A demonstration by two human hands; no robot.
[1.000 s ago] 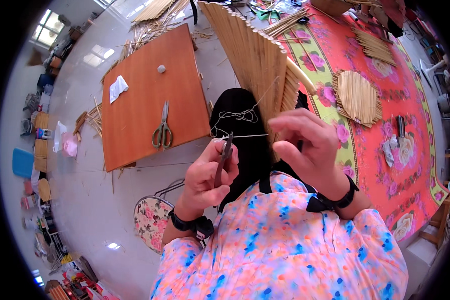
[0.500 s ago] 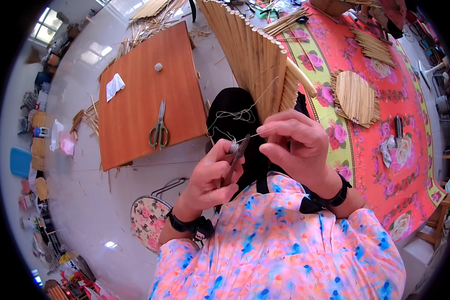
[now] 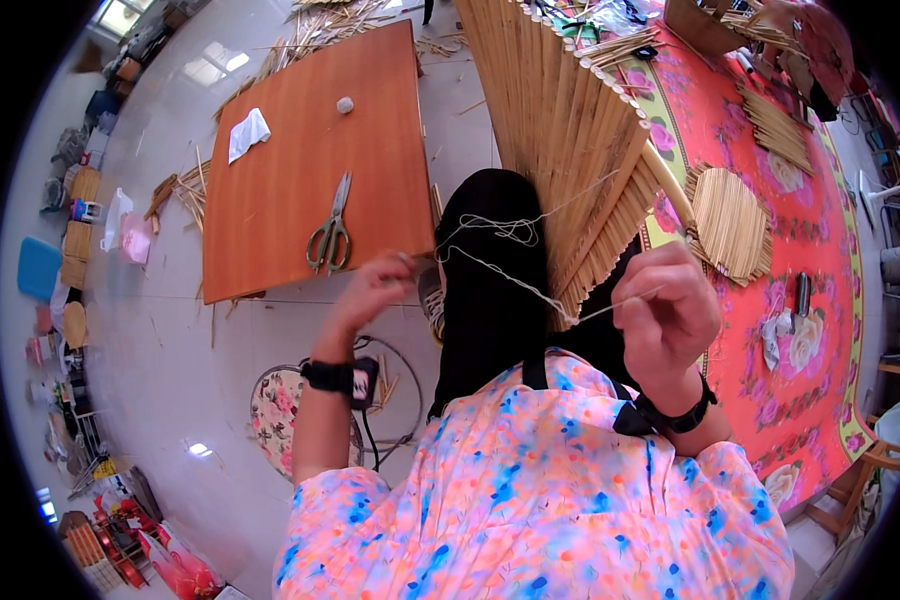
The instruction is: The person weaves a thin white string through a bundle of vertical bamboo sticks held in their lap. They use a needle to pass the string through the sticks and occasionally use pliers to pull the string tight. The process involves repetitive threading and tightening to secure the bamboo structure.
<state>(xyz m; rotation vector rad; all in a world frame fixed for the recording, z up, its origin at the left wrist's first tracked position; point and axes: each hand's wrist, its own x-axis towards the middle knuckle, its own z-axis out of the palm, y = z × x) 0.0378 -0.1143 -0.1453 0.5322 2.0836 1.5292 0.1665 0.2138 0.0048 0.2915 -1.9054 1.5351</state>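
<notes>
My right hand [image 3: 670, 308] is closed in a pinch, to the right of my lap. Its fingertips grip a thin, pale thread [image 3: 518, 283], which runs leftward and lies in loose loops on my black trouser leg. Smeared by motion, my left hand [image 3: 378, 290] is raised off the near right corner of the wooden board; whether it holds anything cannot be made out. A panel of tan reed stalks [image 3: 560, 140] with pale cut ends leans against my knees. A smooth, curved pale rod [image 3: 670, 185] shows along its right side.
On the brown board [image 3: 270, 210] lie green-handled scissors [image 3: 330, 235], a white cloth [image 3: 249, 134] and a small grey ball [image 3: 345, 105]. At right, a red floral cloth [image 3: 760, 400] bears a round reed mat [image 3: 730, 222]. A floral stool [image 3: 278, 415] stands at lower left.
My left hand has swung left, away from my right hand; the dark cutting tool it held no longer shows. My right hand has moved right and slightly down, drawing the thread with it.
</notes>
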